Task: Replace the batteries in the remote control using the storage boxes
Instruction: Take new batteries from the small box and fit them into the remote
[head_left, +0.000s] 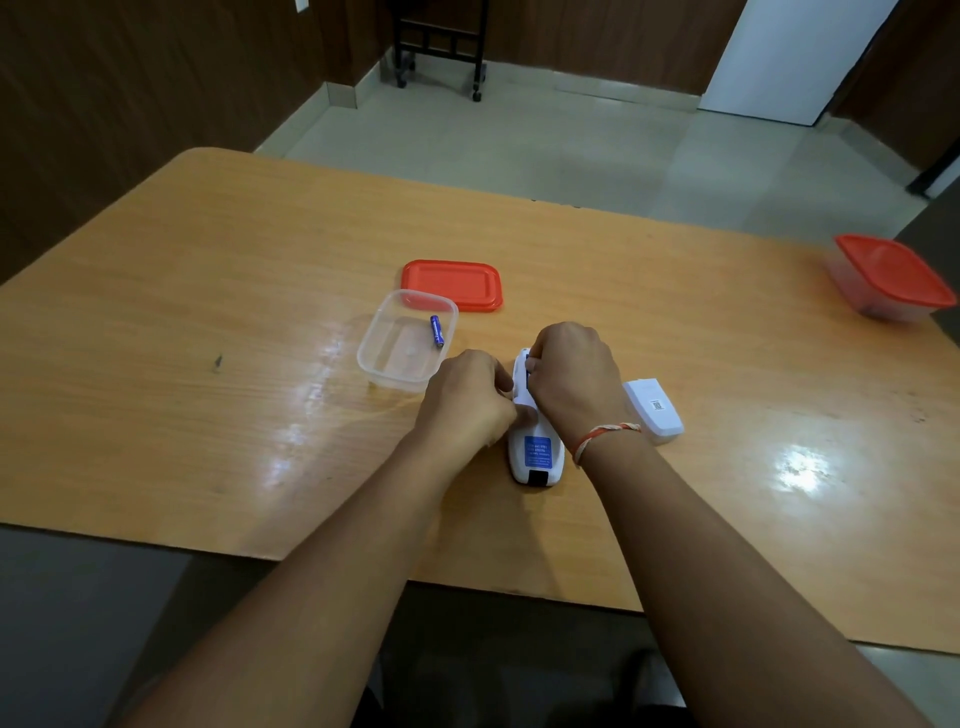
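The remote control lies face down on the table, near the front edge and a little right of centre. Its long axis runs from about 6 o'clock, where the blue label and black window end sit nearest the person, toward 12 o'clock, where the open battery bay points away, leaning slightly to 11.

The right hand sits over the far end of the remote, its fingers curled down and bunched into the bay. A sliver of blue shows under them, likely a battery, though whether they actually pinch it cannot be told. The left hand presses against the remote's left flank at about 9 o'clock from the bay, fingers closed against the casing to steady it.

The bay therefore lies directly beneath the right fingers, so the right hand is the nearer one for lifting or seating a cell, and the cell's axis should follow the remote's own 6-to-12 line.

The clear open box stands at about 10 o'clock from the bay, near the left hand, with one blue battery inside, lying roughly 12 to 6. Its red lid rests just beyond it. The white battery cover lies at 3 o'clock, beside the right wrist. A second, lidded box sits well apart at 2 o'clock.
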